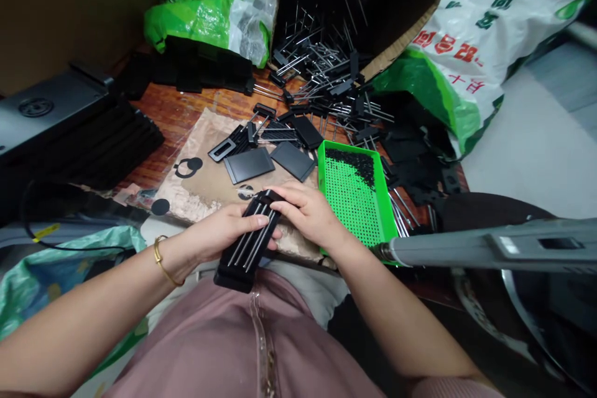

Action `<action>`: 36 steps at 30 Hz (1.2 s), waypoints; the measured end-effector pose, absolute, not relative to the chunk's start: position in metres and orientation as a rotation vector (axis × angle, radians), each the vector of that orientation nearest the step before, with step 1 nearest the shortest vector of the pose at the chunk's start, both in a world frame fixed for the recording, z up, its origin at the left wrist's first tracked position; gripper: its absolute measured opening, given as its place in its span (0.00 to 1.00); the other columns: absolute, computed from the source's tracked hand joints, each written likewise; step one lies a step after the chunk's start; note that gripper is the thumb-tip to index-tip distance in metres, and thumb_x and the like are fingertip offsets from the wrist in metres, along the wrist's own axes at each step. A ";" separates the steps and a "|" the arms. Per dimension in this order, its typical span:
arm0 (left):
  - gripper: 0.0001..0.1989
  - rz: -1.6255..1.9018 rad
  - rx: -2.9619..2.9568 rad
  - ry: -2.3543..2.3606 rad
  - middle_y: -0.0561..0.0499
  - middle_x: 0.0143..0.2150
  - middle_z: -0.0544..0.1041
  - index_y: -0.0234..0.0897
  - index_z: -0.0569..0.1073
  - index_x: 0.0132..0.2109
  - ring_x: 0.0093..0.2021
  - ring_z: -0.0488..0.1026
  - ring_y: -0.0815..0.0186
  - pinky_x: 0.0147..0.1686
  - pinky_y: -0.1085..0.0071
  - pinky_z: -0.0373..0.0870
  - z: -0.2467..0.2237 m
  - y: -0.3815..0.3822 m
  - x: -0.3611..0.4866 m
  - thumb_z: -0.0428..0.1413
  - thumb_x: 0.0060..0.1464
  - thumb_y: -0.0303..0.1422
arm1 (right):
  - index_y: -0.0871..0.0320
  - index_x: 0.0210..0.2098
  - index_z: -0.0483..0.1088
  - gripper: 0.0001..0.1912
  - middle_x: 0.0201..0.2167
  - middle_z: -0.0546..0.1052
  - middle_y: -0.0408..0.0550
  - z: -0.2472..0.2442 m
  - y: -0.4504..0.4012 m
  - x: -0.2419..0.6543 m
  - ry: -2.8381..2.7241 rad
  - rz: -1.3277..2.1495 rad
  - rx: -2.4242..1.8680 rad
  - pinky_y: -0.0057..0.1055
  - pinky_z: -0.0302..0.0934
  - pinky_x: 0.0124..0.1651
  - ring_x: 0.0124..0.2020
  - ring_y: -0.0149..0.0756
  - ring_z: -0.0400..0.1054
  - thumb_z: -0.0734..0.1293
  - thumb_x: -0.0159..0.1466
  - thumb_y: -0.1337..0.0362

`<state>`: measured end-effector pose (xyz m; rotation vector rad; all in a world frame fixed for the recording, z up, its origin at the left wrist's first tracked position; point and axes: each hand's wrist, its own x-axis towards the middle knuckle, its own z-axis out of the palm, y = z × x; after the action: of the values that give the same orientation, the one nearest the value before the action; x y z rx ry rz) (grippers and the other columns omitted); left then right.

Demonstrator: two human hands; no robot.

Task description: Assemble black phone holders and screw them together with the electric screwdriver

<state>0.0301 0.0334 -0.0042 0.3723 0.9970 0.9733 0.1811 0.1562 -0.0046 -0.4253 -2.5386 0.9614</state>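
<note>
Near my lap, a long black plastic part (237, 270) with thin metal rods along it is held at a slant. My left hand (233, 227) wraps round its middle, the thumb lying across the rods. At its upper end, my right hand (305, 211) grips the black end piece with thumb and fingers. Just beyond lie two flat black plates (249, 165) on a worn cardboard sheet (180, 193). To the right sits a green perforated tray (389, 214) with small black pieces gathered at its far end.
A cardboard box (403, 43) spills black parts with metal rods onto the wooden table (163, 106). A green bag (200, 18) and a white-green bag (494, 37) flank it. A grey tool (466, 245) reaches in from the right; a grey-black device (46, 112) stands left.
</note>
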 end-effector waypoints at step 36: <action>0.18 0.911 0.341 1.042 0.45 0.36 0.80 0.33 0.72 0.39 0.31 0.77 0.63 0.33 0.67 0.73 -0.011 0.036 0.027 0.67 0.42 0.36 | 0.51 0.56 0.67 0.20 0.54 0.74 0.44 0.006 0.151 0.170 -2.644 1.148 -0.475 0.39 0.62 0.56 0.54 0.35 0.69 0.54 0.69 0.60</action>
<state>0.0272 0.0362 -0.0112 0.3406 1.0418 0.9111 0.1702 0.1510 0.0058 -0.4752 -2.6437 1.1483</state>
